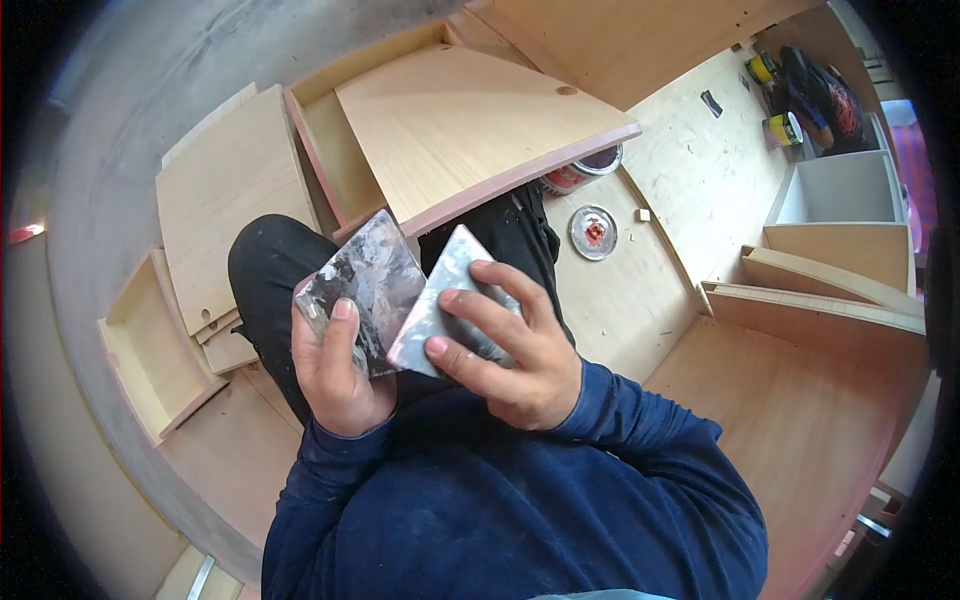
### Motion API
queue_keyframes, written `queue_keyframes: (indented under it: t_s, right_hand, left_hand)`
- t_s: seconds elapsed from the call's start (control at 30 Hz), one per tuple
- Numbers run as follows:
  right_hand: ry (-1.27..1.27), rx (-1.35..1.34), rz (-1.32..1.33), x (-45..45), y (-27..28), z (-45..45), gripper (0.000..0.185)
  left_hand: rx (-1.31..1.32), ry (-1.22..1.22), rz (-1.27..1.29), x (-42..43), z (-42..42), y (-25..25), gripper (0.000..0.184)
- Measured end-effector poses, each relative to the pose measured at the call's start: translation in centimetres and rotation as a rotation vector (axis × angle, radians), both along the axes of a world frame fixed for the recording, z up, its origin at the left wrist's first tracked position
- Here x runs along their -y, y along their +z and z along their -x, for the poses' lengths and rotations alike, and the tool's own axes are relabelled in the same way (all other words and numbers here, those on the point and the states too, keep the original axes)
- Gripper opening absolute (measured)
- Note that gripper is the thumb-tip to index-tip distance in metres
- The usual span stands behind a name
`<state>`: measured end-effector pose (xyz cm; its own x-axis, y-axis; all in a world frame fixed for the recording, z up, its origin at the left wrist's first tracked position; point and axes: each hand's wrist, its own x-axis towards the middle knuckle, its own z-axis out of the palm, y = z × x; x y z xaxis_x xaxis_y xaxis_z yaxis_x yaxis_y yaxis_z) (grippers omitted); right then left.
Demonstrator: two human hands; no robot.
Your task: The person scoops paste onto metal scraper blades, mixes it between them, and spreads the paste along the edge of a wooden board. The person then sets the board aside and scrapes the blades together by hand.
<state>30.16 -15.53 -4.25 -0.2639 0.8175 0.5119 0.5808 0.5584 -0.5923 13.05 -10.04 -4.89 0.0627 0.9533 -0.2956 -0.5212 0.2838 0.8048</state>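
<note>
My left hand (340, 375) grips a dark square plate (378, 265) smeared with whitish, putty-like material, thumb on its face. In my right hand (520, 350) is a pale grey, smeared flat plate (452, 270), with several fingers spread over its top face. The two plates meet or overlap near their lower edges, above my lap; whether they press together I cannot tell. Just beyond them lies a light wooden panel (480, 120) with a pinkish front edge, resting on an open wooden drawer box (325, 140).
Wooden panels (225, 190) and a small drawer (160, 340) lie to the left. A paint can (570, 178) and a round lid (593, 233) with red residue are ahead. Cabinet parts (820, 300) stand at right. A person in dark clothes (825, 95) is near yellow cans (783, 130).
</note>
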Motion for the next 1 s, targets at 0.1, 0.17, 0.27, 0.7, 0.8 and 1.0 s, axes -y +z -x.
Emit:
queue_keyframes:
  t_s: [0.1,0.17,0.27,0.7,0.8,1.0]
  right_hand:
    - [-0.258,0.158,0.040,0.2,0.6,-0.5,0.051]
    - [-0.360,0.281,0.130,0.1,0.2,-2.1,0.053]
    - [-0.419,0.260,0.102,0.5,0.3,-3.5,0.054]
    - [-0.159,0.301,-0.024,0.4,-0.6,1.7,0.054]
    - [0.007,0.223,0.143,1.2,-2.4,3.0,0.054]
    - [-0.199,-0.040,0.025,-0.3,0.9,2.2,0.064]
  left_hand:
    - [0.067,-0.020,-0.108,-0.3,0.9,0.2,0.029]
    - [0.061,-0.024,-0.180,-0.8,2.4,-0.2,0.029]
    - [-0.415,0.059,-0.483,-1.1,2.6,-1.1,0.027]
    - [-0.884,0.217,-0.724,0.4,3.3,-1.6,0.028]
    - [-0.562,0.392,-0.587,-0.7,4.9,-1.1,0.034]
    - [-0.099,0.326,-0.344,-2.4,5.7,-0.2,0.039]
